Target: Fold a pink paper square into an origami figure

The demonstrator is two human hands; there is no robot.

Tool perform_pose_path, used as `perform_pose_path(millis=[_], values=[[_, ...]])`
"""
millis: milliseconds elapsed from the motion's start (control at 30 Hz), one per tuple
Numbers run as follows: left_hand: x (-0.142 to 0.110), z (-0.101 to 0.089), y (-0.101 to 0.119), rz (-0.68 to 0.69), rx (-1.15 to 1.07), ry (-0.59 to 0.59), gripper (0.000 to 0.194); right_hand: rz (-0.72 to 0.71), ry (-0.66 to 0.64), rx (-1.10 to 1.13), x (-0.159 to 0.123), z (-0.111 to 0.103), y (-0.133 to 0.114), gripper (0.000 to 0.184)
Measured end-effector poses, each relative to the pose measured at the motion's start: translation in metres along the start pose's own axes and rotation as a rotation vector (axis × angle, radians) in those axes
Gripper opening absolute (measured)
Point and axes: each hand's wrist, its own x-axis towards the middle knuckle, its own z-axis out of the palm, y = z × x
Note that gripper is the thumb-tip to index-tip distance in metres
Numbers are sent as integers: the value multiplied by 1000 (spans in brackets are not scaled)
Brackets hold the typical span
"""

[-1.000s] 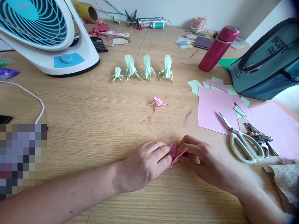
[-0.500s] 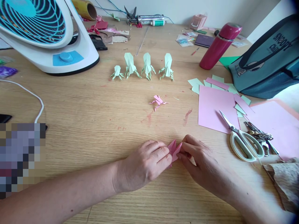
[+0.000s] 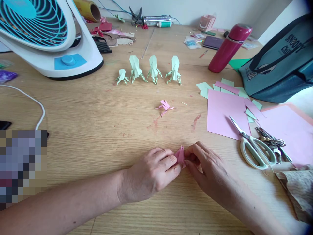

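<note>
L hand clamps folded pink paper; R hand touches its edge, can't tell if pinched. Step: prob. folding; next crease prob. needs firm press.

It looks like a home corner given over to paper craft, with a wood-grain counter set against a plain white wall. A household fan, a red flask and a soft bag share it with scissors, a pink sheet, green offcuts and folded green figures.
</note>
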Motion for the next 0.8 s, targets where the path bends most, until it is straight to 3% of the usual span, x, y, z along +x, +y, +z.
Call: perform_pose_path(millis=[233, 333, 500, 633, 733, 800], values=[[6, -4, 0, -122, -148, 1, 11, 6, 33, -38, -6, 4, 1, 12], [9, -6, 0, -245, -252, -15, 2, 16, 6, -79, -9, 5, -2, 14], [11, -6, 0, -427, -471, 13, 41, 32, -7, -46, -8, 9, -9, 8], [12, -3, -1, -557, -674, 44, 51, -32, 33, 99, -5, 7, -12, 10], [12, -1, -4, -663, -962, 38, 65, -94, 60, 248, -5, 3, -13, 16], [13, 0, -5, -708, -1178, 26, 62, -121, 70, 329, -5, 2, -14, 16]])
